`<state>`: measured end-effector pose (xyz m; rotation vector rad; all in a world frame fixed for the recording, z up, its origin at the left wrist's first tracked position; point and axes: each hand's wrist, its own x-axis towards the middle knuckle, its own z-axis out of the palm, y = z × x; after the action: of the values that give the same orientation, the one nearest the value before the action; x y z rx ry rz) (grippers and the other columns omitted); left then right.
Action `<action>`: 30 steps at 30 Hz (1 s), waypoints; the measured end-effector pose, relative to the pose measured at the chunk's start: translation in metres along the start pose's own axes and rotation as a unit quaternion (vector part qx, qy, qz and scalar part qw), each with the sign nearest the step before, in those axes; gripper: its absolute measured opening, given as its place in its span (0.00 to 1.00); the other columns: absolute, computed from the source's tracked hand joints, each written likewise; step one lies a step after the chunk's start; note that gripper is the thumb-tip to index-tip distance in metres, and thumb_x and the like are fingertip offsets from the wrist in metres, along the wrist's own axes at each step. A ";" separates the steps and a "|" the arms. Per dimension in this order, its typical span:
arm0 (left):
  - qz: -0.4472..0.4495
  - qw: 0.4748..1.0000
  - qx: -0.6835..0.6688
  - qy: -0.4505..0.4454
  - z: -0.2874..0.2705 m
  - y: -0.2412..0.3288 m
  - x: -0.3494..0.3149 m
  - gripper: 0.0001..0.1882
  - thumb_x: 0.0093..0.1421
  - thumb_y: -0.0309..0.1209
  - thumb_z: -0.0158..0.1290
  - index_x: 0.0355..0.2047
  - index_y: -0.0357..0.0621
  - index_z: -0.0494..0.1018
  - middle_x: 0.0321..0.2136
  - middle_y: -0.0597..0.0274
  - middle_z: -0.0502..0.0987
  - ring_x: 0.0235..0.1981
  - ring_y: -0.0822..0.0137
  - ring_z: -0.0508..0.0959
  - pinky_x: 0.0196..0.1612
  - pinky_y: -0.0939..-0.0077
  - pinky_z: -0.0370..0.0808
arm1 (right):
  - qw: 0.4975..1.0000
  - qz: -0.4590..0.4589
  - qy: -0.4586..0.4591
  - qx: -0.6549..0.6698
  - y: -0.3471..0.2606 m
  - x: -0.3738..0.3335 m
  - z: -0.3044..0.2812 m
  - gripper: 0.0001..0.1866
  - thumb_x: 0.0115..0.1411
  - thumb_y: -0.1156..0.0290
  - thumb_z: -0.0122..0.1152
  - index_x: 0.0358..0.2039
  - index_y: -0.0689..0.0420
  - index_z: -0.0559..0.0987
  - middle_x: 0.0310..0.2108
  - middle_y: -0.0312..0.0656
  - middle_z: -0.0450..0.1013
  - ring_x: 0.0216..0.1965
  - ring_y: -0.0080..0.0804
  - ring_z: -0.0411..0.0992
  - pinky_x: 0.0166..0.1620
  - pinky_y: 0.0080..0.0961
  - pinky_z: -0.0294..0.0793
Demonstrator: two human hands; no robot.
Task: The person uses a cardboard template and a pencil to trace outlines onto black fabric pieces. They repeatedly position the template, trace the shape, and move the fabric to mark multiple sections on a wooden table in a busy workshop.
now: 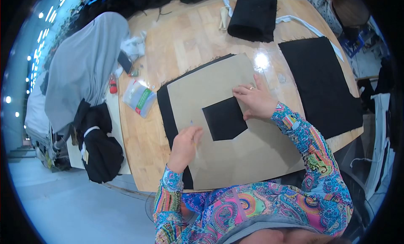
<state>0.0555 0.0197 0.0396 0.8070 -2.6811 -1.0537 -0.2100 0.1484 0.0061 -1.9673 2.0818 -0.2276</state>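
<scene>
A large beige sheet (pixel 210 84), like a card template, lies over black fabric (pixel 168 113) whose edge shows along its left and top. Within the sheet is a five-sided black area (pixel 225 120) that looks like a cut-out with the dark cloth under it. My right hand (pixel 257 100) rests on the sheet at the upper right edge of that area, fingers spread and thumb apart. Left of the area, my left hand (pixel 185 148) is closed, fingertips pinched around a thin pen-like stick that is mostly hidden.
Folded black cloth (pixel 253 14) and a cut black piece (pixel 320 84) lie on the wooden table (pixel 185 33), with white tape (pixel 301 23) nearby. Left stand a plastic packet (pixel 139 98), a small red item (pixel 113 83), a phone-like object (pixel 125 61) and grey cloth (pixel 90 63). Another person (pixel 349 10) is at the upper right.
</scene>
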 end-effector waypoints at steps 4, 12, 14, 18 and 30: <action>-0.027 0.959 -0.273 0.072 0.009 0.027 0.039 0.10 0.64 0.29 0.50 0.39 0.36 0.78 0.30 0.56 0.77 0.33 0.63 0.80 0.38 0.75 0.77 | 1.000 -0.006 0.001 0.031 0.000 0.000 0.000 0.44 0.37 0.56 0.76 0.56 0.57 0.69 0.58 0.35 0.63 0.63 0.32 0.57 0.66 0.62 0.33; -0.088 0.938 -0.330 0.066 0.071 0.025 0.089 0.08 0.61 0.25 0.53 0.38 0.34 0.78 0.32 0.60 0.78 0.32 0.71 0.79 0.37 0.80 0.75 | 0.996 -0.018 0.027 0.083 0.013 -0.008 0.013 0.47 0.38 0.50 0.74 0.58 0.55 0.68 0.62 0.34 0.60 0.66 0.31 0.52 0.64 0.68 0.29; -0.032 0.966 -0.244 0.084 0.077 0.021 0.094 0.08 0.60 0.25 0.54 0.38 0.34 0.78 0.32 0.61 0.78 0.32 0.72 0.78 0.36 0.80 0.74 | 0.995 -0.018 0.029 0.090 0.017 -0.010 0.015 0.47 0.38 0.49 0.73 0.59 0.55 0.67 0.62 0.34 0.60 0.66 0.31 0.52 0.64 0.69 0.29; -0.094 0.959 -0.251 0.089 0.082 0.032 0.094 0.08 0.59 0.25 0.55 0.37 0.35 0.79 0.31 0.61 0.79 0.31 0.73 0.77 0.36 0.80 0.73 | 0.995 -0.006 0.037 0.093 0.017 -0.011 0.017 0.48 0.38 0.48 0.73 0.59 0.55 0.67 0.63 0.34 0.59 0.66 0.31 0.52 0.64 0.68 0.29; -0.067 0.979 -0.163 0.105 0.092 0.025 0.098 0.08 0.58 0.28 0.56 0.35 0.38 0.80 0.31 0.56 0.80 0.33 0.66 0.79 0.39 0.75 0.74 | 0.993 -0.007 0.029 0.118 0.019 -0.010 0.014 0.47 0.38 0.50 0.74 0.58 0.55 0.68 0.63 0.35 0.59 0.66 0.31 0.51 0.65 0.67 0.29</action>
<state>-0.0671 0.0367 -0.0175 0.9796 -2.2269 -1.3115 -0.2238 0.1609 -0.0116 -1.8542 1.9732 -0.5160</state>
